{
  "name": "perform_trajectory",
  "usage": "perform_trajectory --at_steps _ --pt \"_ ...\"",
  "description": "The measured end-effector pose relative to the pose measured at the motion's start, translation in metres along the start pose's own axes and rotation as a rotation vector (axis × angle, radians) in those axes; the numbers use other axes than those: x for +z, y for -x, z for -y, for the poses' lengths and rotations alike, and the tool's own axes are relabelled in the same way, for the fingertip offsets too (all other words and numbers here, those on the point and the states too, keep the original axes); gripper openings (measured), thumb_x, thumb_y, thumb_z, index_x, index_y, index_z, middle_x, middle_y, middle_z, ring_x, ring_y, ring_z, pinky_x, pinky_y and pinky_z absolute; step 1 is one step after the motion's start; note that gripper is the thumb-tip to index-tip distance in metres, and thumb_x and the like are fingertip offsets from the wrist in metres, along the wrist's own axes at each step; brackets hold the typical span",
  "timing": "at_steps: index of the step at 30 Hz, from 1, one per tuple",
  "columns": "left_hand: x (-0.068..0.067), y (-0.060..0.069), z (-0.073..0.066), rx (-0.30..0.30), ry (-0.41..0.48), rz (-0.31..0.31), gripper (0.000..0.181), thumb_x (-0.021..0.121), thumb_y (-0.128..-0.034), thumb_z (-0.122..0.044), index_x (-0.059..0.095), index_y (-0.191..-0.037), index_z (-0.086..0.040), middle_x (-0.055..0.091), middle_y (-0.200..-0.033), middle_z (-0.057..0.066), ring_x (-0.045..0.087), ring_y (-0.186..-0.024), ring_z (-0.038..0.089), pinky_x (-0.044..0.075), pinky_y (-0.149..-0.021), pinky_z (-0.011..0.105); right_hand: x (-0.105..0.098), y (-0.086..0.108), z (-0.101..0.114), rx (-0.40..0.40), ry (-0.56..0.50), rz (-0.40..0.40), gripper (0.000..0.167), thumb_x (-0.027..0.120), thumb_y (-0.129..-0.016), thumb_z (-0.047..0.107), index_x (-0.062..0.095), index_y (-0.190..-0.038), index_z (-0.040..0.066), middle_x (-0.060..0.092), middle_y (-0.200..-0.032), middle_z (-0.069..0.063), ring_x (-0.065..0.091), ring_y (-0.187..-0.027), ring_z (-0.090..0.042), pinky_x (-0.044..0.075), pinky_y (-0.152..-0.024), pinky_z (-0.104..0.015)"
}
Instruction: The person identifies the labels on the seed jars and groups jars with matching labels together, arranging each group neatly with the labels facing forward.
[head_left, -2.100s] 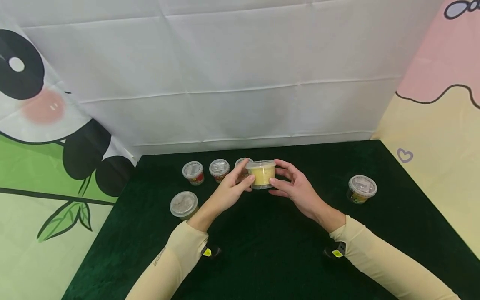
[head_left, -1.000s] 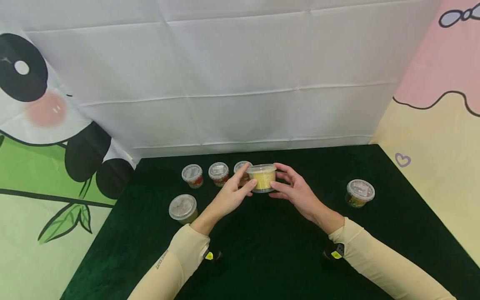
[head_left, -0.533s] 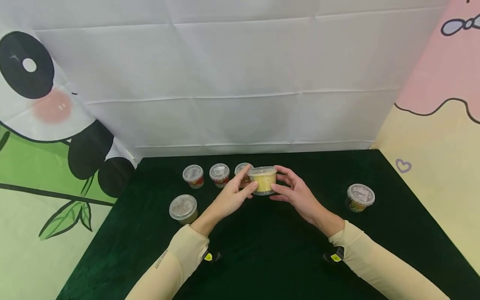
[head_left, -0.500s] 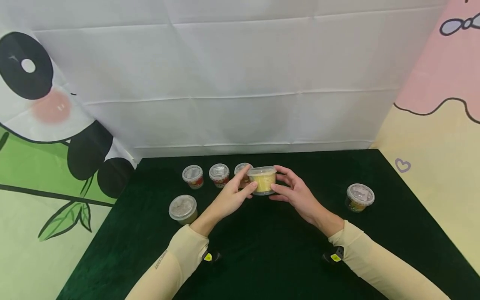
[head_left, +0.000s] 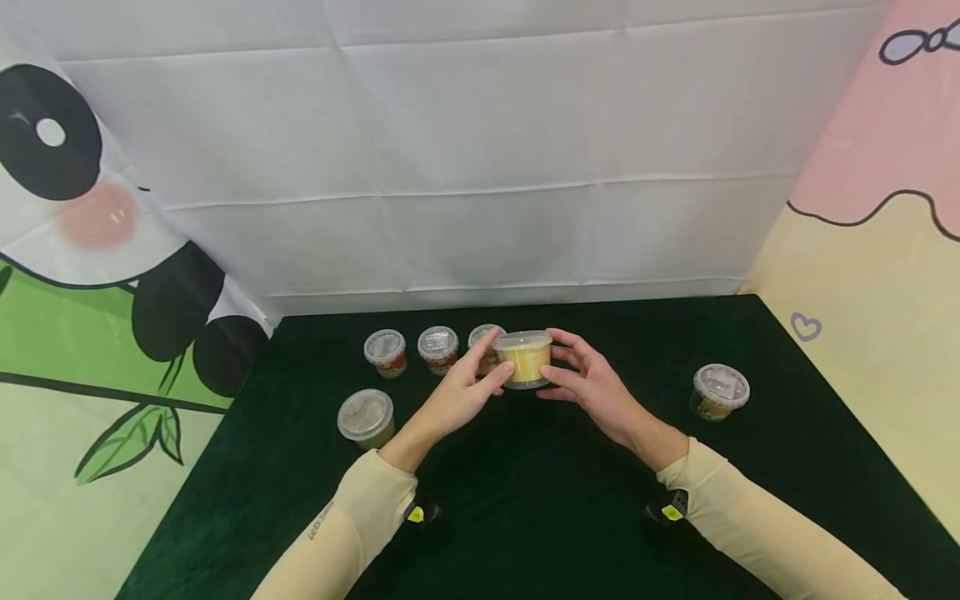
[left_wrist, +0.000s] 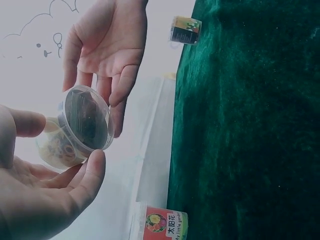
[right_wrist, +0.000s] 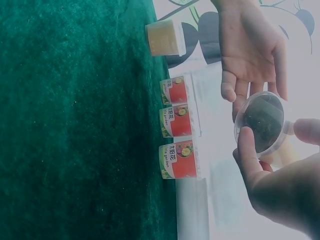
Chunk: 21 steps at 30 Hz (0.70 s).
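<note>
Head view: the left hand and right hand both grip one lidded yellow tub between thumbs and fingers, upright above green cloth. Small lettering on the left sleeve — not fully legible. Beyond, three red cups read "太阳花" and "little garden" — a dark-labelled cup, print too small, stands well right.

Washed-out glare in wrist views
</note>
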<state>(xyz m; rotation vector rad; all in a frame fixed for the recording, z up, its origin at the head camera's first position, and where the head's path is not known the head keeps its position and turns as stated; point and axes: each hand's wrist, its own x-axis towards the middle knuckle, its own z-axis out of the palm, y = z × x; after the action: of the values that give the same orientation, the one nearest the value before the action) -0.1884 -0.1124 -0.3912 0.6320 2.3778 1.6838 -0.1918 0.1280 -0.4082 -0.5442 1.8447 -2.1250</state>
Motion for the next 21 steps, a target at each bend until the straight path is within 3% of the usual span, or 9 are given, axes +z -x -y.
perform_trajectory --at_steps 21 --pt "-0.0032 0.0002 -0.0025 -0.008 0.0 0.019 0.063 0.049 -0.1088 -0.029 0.019 -0.163 -0.016 0.042 -0.147 0.019 0.054 -0.125 0.033 0.055 -0.093 0.043 0.002 0.002 0.004 0.014 -0.049 0.011 0.061 0.055 -0.106 0.02 0.025 -0.159 0.01 0.038 -0.151 -0.022 0.054 -0.125 -0.031 0.054 -0.097 -0.045"
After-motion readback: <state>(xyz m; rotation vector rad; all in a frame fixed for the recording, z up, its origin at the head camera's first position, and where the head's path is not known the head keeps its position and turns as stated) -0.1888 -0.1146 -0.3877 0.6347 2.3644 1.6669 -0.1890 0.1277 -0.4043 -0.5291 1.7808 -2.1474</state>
